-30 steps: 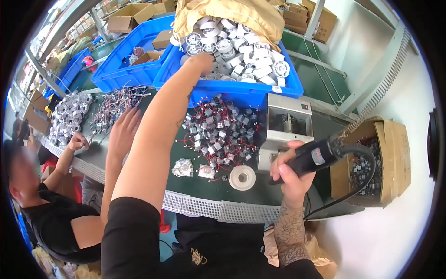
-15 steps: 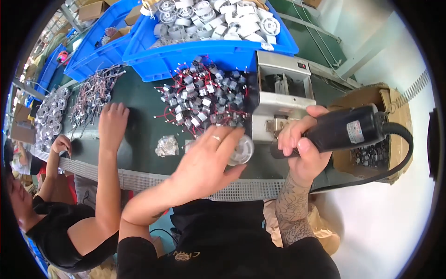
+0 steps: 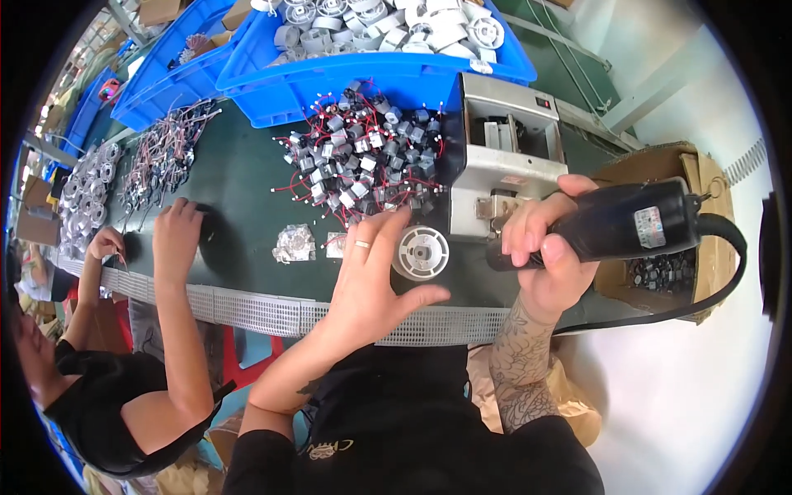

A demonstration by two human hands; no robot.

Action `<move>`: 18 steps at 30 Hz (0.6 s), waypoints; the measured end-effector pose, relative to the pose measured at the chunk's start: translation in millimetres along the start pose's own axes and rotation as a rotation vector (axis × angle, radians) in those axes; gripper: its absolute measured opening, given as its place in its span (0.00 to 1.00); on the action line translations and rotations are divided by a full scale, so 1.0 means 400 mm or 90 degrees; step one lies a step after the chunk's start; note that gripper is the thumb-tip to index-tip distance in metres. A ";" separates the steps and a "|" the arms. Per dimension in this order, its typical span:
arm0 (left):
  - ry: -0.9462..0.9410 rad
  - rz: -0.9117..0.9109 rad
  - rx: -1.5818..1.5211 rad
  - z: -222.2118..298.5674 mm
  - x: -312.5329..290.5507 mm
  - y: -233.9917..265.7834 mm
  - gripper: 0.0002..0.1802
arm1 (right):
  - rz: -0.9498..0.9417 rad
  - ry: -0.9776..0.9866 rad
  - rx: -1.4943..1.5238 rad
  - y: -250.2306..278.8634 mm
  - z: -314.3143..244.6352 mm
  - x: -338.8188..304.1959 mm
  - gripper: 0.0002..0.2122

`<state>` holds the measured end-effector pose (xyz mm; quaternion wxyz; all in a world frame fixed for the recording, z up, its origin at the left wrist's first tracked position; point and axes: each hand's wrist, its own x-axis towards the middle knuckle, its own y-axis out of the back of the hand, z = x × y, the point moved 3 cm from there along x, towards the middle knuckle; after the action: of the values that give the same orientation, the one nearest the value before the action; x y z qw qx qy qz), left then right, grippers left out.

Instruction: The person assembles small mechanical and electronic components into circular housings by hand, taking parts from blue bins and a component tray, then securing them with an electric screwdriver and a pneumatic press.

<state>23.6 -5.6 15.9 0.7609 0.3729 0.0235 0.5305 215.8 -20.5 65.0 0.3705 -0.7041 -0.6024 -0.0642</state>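
White on my feed, the spoked wheel (image 3: 421, 255) now lies uncovered on the green table (image 3: 243, 169), left hand (image 3: 367, 282) loosed and spread beside it, right hand (image 3: 559, 262) clenched around the black tool (image 3: 631, 216), so I judge it accessible.

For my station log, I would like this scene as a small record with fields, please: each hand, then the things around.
Left hand: open, beside the white wheel; contact unclear
Right hand: closed around the black tool
Pile: wired parts on the green bench
Right of pile: metal machine
Beyond pile: blue bin with loose white wheels
Far right: open carton, dark parts inside
Co-worker: at left, both hands over the bench
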 end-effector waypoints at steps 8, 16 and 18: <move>-0.050 0.156 0.017 -0.007 -0.012 -0.059 0.36 | 0.003 -0.023 -0.020 0.003 0.008 -0.013 0.26; 0.039 0.065 -0.079 0.003 0.007 0.056 0.40 | 0.014 -0.019 -0.028 0.002 0.004 -0.018 0.25; 0.079 0.245 0.032 -0.041 0.041 0.127 0.25 | 0.016 -0.014 -0.028 0.003 0.001 -0.018 0.25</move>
<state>-16.5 24.7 40.2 0.6332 0.3558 0.0122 0.6872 214.8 -26.0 60.3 0.3492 -0.7201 -0.5960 -0.0649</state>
